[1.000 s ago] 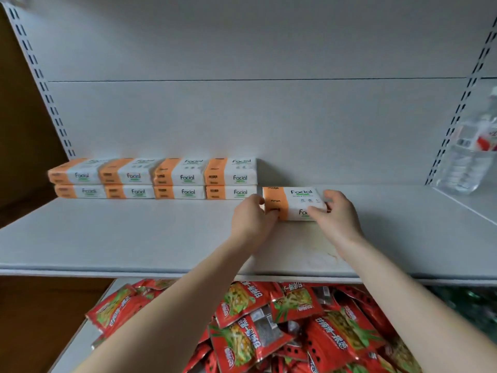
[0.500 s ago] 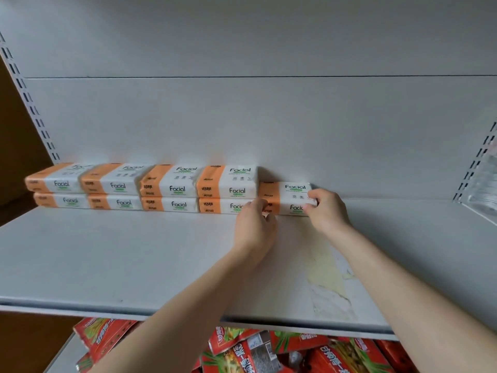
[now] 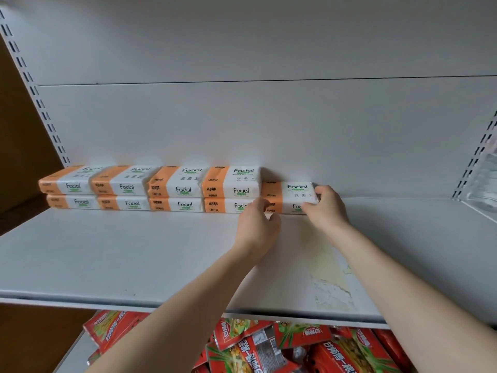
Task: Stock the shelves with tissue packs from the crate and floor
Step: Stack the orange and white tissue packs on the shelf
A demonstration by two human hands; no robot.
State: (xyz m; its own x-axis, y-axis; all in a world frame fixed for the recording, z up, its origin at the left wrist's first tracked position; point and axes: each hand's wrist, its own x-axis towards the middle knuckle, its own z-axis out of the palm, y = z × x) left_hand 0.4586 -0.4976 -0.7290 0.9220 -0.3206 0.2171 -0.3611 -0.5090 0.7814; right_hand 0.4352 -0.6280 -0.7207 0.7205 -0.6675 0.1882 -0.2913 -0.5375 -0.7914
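We seat the tissue pack (image 3: 291, 196) beside the stacked row (image 3: 150, 188), left hand (image 3: 256, 227) and right hand (image 3: 326, 208) gripping its ends; next, our fingers must let go.

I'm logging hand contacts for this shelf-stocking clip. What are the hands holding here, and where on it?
The single tissue pack at the row's right end: right hand grips its right end, left hand touches its lower left front corner.

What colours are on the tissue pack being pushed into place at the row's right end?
The tissue pack is white with an orange band at its left end; head view.
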